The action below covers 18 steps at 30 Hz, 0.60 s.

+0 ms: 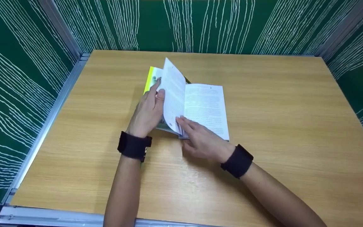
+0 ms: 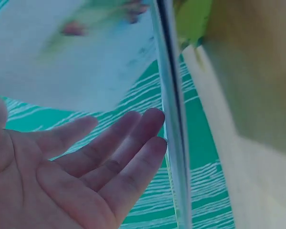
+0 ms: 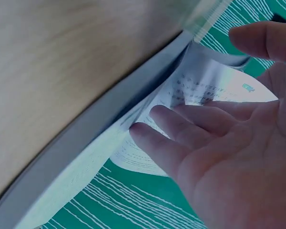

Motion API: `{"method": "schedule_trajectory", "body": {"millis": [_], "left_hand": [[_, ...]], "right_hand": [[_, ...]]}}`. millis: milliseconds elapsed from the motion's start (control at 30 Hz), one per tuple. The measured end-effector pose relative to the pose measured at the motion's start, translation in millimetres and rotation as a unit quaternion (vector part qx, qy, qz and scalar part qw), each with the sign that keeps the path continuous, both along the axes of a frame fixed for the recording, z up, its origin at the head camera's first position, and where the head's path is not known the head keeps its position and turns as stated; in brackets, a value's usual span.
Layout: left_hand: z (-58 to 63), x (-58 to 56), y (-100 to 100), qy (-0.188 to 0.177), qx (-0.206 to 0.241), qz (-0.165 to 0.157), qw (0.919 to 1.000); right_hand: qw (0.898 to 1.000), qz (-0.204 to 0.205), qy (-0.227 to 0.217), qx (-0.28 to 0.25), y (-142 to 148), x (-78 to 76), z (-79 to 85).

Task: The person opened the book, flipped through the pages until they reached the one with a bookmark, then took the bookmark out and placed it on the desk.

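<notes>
An open book [image 1: 204,110] lies on the wooden table, its right-hand page printed with lines of text. One leaf [image 1: 172,94] stands up and curves over toward the left side, where a cover with a yellow edge [image 1: 148,81] shows. Along that left side is my left hand [image 1: 146,112], its extended fingertips right at the book's edge in the left wrist view. My right hand [image 1: 205,142] rests at the lower end of the book, with its fingers by the foot of the raised leaf. In the right wrist view those fingers [image 3: 157,143] lie nearly straight against the printed page [image 3: 205,86].
A wide wooden table [image 1: 282,126] surrounds the book. Green panels with white wavy lines [image 1: 200,28] enclose the back and sides. A metal rail [image 1: 49,126] runs along the left edge. Dark bands [image 1: 134,146] wrap both wrists.
</notes>
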<state>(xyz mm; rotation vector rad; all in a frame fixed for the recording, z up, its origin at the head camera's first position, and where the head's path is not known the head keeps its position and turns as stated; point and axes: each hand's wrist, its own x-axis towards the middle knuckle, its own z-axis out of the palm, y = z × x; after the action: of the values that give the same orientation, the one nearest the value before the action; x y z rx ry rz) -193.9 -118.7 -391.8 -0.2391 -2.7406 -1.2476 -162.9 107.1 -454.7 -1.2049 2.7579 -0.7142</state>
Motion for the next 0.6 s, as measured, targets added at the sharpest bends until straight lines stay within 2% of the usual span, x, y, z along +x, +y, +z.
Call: {"method": "schedule_trajectory", "body": {"millis": [100, 233, 367, 467, 600], "left_hand": [[7.6, 3.9, -2.5, 0.017, -0.019, 0.015, 0.9996], [16.3, 9.9, 2.3, 0.062, -0.078, 0.042, 0.9941], [18.1, 14.5, 14.9, 0.095, -0.129, 0.032, 0.9865], [13.0, 13.3, 24.3, 0.077, -0.155, -0.002, 0.9848], [0.6, 7.9, 30.6, 0.017, -0.19, -0.037, 0.981]], "right_hand": [[1.0, 0.004, 0.011, 0.018, -3.7, 2.4, -2.2], [0.999, 0.011, 0.013, 0.036, -7.1, 4.5, -3.3], [0.998, 0.014, 0.021, 0.051, -7.8, 3.7, -3.5], [0.998, 0.018, 0.044, 0.049, -6.8, 1.7, -3.5], [0.996, 0.024, 0.073, 0.034, -4.8, -0.4, -3.7]]}}
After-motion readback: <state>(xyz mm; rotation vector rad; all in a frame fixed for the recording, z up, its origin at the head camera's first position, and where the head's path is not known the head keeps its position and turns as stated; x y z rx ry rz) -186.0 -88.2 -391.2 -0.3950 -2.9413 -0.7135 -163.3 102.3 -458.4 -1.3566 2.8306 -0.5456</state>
